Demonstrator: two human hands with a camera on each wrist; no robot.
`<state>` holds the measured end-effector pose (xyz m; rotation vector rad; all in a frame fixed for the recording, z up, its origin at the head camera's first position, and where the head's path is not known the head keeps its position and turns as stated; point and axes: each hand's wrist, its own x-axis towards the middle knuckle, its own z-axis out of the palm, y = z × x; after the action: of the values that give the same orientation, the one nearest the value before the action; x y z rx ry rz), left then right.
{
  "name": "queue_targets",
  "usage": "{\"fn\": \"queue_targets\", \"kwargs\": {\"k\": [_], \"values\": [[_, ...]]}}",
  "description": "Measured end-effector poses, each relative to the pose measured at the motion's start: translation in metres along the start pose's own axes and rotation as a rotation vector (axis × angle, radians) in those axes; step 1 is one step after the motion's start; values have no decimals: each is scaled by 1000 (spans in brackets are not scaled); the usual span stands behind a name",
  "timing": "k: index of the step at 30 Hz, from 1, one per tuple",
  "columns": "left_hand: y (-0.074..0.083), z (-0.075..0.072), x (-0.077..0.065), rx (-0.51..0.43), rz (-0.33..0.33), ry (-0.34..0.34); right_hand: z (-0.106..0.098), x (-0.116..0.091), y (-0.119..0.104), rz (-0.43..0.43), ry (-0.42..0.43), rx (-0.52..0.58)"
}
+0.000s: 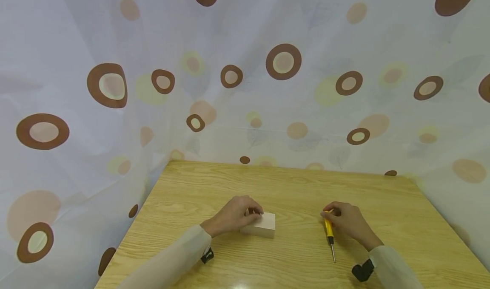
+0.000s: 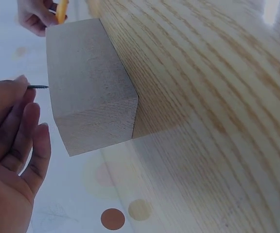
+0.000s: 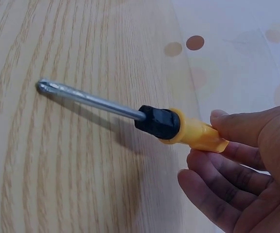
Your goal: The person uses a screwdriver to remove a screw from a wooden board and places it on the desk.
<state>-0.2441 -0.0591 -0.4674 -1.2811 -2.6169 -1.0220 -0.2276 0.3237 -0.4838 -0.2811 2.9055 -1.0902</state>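
A pale wooden block [image 1: 266, 225] lies on the table, left of the screwdriver. Over its top face, my left hand [image 1: 234, 214] pinches a thin dark screw [image 2: 39, 87] between thumb and fingertip, the pointed end right at the wood in the left wrist view. My right hand [image 1: 349, 221] pinches the end of a screwdriver's yellow handle [image 3: 198, 132] with thumb and index finger, the other fingers loosely bent below it. The screwdriver has a black collar [image 3: 158, 122] and a metal shaft [image 3: 94, 100] with a cross-shaped tip, directed toward the near side of the table.
The wood-grain table [image 1: 291, 195] reaches back to a white sheet [image 1: 245, 34] printed with brown and beige circles, which hangs at the back and both sides. A black strap piece [image 1: 207, 255] shows at the left wrist and a black mount [image 1: 362, 270] at the right.
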Motion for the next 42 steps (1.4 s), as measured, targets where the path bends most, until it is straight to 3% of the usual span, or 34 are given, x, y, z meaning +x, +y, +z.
{"fn": "queue_targets", "kwargs": {"k": [10, 24, 42], "values": [[-8, -3, -6, -4, -34, 71, 1, -2, -1, -3, -9, 9], [-25, -19, -39, -30, -84, 212, 1, -5, 1, -14, 1, -5], [-41, -35, -83, 8, -241, 244, 2, -2, 3, -19, 20, -9]]}}
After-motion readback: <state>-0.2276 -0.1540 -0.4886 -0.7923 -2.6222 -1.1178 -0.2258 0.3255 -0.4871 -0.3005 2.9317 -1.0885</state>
